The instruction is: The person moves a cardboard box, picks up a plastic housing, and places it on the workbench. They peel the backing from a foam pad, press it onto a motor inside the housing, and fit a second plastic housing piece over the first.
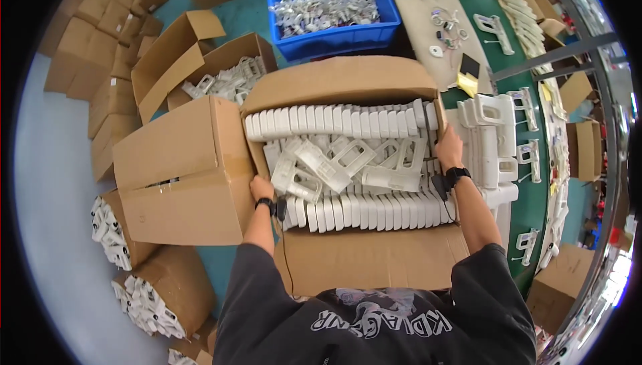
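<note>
A large open cardboard box (pixel 374 261) sits in front of me, its near and far flaps folded outward. Along its far and near sides stand rows of white plastic housings (pixel 334 121), packed upright. Between the rows, several pale frame-like handle parts (pixel 331 164) lie loosely across one another. My left hand (pixel 261 188) is closed on the box's left edge. At the right edge, my right hand (pixel 449 149) grips the cardboard wall, fingers partly hidden behind it. Both wrists wear dark bands with a small black piece attached.
Left of the box stands a closed carton (pixel 184 171); behind it an open carton (pixel 154 84) holds white parts. A blue bin (pixel 311 47) of small pieces is at the back. On the right runs a green workbench (pixel 525 211) with housings. Filled boxes (pixel 180 285) lie lower left.
</note>
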The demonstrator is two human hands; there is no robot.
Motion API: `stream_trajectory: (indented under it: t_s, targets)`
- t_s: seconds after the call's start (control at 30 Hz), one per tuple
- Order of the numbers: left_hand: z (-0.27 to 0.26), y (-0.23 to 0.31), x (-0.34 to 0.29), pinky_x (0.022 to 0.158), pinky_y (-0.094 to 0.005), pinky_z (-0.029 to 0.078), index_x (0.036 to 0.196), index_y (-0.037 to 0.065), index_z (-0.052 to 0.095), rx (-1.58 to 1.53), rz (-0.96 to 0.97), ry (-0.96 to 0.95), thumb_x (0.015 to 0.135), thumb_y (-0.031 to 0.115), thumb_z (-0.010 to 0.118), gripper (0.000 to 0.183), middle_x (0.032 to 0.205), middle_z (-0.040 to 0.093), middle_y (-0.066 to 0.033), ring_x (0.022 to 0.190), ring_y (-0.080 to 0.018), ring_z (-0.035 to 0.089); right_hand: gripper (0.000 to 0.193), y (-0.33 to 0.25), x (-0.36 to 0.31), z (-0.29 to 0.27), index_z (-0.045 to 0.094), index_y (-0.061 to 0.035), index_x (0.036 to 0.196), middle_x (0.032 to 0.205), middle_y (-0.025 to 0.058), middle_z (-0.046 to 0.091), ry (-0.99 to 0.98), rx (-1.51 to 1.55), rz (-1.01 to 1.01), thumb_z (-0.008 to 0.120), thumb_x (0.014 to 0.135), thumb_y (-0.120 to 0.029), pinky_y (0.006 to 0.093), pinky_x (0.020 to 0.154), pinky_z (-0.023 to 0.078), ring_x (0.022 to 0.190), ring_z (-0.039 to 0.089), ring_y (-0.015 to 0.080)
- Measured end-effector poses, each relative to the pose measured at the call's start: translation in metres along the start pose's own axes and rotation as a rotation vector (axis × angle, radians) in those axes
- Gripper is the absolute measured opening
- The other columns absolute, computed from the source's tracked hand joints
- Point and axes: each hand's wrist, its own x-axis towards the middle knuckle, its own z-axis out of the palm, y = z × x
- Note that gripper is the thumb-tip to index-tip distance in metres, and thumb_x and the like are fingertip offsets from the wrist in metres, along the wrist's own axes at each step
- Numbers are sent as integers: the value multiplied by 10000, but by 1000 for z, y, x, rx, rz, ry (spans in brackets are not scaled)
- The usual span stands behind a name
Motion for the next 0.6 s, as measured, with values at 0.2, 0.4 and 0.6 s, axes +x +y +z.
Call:
stream_trajectory:
  t_s: [0.2, 0.4, 0.6]
  targets:
    - [-3, -40, -86, 792, -561, 519, 872, -78, 682, -55, -20, 56, 882, 169, 697, 247, 891, 674, -333, 887, -520, 650, 244, 33, 6, 15, 610, 18, 1054, 951, 321, 671, -42, 97, -44, 589, 816, -32, 588, 846, 510, 938, 625, 529]
    - [-20, -49, -90, 782, -558, 520, 847, -94, 677, -18, 4, 45, 865, 157, 701, 253, 873, 672, -337, 878, -505, 661, 236, 41, 77, 26, 611, 25, 1029, 1001, 327, 658, -157, 83, -172, 578, 814, -66, 566, 862, 499, 1010, 616, 506]
    - [-29, -53, -103, 791, -558, 522, 882, -98, 663, 37, 42, 19, 886, 166, 677, 264, 896, 670, -340, 891, -515, 653, 256, -10, 53, 29, 612, 7, 1104, 1130, 285, 647, 143, 278, -114, 552, 891, -122, 511, 902, 496, 1040, 599, 484]
